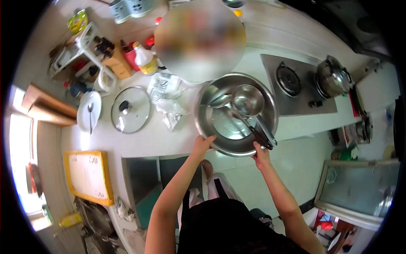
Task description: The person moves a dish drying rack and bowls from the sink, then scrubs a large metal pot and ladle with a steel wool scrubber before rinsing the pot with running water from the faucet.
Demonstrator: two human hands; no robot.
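A large stainless steel basin (pixel 237 149) is between my two hands, its far part over the white counter and its near rim past the counter's front edge. My left hand (pixel 204 144) grips the near left rim, thumb over the edge. On the near right rim, my right hand (pixel 261 155) holds the basin beside the utensil handles. Inside lie a round metal ladle or small pan (pixel 248 100) and a metal utensil with a dark handle (pixel 261 138). Their handles lean over the rim at the lower right. The fingers under the basin are hidden.
Left of the basin lie crumpled plastic bags (pixel 169 108), a glass lid (pixel 132 114) and a white plate (pixel 86 106) with a spoon. A gas stove (pixel 302 103) with a metal pot (pixel 332 76) stands right. Part of the far counter is blurred.
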